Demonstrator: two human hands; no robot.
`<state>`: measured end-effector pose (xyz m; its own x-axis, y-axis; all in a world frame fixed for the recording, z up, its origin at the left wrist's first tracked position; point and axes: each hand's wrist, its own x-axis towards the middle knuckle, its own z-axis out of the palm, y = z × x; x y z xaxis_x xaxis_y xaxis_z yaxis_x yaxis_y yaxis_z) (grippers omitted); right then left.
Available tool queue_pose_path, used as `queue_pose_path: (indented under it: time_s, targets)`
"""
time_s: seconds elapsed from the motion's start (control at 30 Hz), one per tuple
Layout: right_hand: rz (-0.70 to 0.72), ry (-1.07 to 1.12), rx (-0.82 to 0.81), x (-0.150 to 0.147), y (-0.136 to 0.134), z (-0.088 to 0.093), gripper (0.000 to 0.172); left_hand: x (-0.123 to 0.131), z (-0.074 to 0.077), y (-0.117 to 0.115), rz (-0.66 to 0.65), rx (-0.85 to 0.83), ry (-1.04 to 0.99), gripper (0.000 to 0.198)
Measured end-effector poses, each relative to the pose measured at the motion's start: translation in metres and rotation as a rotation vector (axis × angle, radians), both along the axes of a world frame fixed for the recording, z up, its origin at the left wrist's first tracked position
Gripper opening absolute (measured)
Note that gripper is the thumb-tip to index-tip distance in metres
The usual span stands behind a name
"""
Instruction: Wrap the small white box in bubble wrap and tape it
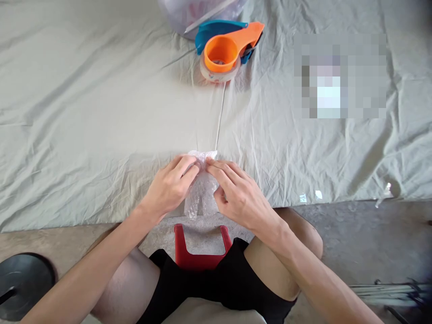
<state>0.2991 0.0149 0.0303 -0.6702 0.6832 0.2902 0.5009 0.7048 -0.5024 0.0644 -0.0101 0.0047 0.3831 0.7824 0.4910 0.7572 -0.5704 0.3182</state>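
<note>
A piece of clear bubble wrap lies at the near edge of the cloth-covered surface, its lower end hanging over the edge. My left hand pinches its upper left side, fingers bent and closed on it. On the upper right side, my right hand grips the bubble wrap with thumb and fingers closed. The top of the wrap looks folded between both hands. Whether anything is inside the wrap cannot be made out.
An orange tape dispenser with a clear tape roll stands farther back, beside a blue piece. Behind is a translucent bag. Small scraps lie at the right edge. Below are a red stool and a round black base.
</note>
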Motion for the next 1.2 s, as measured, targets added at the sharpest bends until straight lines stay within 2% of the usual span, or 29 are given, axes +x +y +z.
queue_pose_path:
  time_s: [0.17, 0.3, 0.4, 0.53, 0.63, 0.73, 0.93, 1.03, 1.13, 1.2]
  targets:
    - [0.116, -0.043, 0.025, 0.022, 0.012, -0.013, 0.072, -0.02, 0.003, -0.015, -0.108, -0.065, 0.155, 0.06]
    - [0.185, -0.076, 0.095, 0.029, 0.023, -0.03, 0.071, -0.029, -0.004, -0.017, -0.14, -0.081, 0.191, 0.068]
    - [0.214, -0.039, 0.15, 0.025, 0.03, -0.042, 0.069, -0.03, -0.011, -0.011, -0.154, -0.021, 0.201, 0.066]
    - [0.213, -0.021, 0.365, 0.019, 0.037, -0.052, 0.06, -0.023, -0.017, -0.003, -0.137, 0.166, 0.258, 0.053]
    - [0.191, 0.0, 0.466, 0.014, 0.039, -0.053, 0.047, -0.016, -0.02, 0.002, -0.096, 0.308, 0.259, 0.037]
    - [0.195, 0.052, 0.505, 0.011, 0.041, -0.051, 0.038, -0.012, -0.021, 0.005, -0.083, 0.356, 0.219, 0.026]
    - [0.192, 0.126, 0.343, 0.013, 0.043, -0.05, 0.04, -0.013, -0.018, 0.006, -0.069, 0.286, 0.108, 0.031]
    - [0.155, 0.166, 0.286, 0.011, 0.042, -0.053, 0.031, -0.01, -0.019, 0.007, -0.066, 0.259, 0.038, 0.021]
    - [0.108, 0.306, 0.203, 0.005, 0.039, -0.053, 0.016, -0.005, -0.022, 0.009, -0.033, 0.202, -0.099, 0.01]
    - [0.061, 0.383, 0.123, 0.0, 0.037, -0.051, 0.015, 0.0, -0.025, 0.01, 0.007, 0.172, -0.216, 0.006]
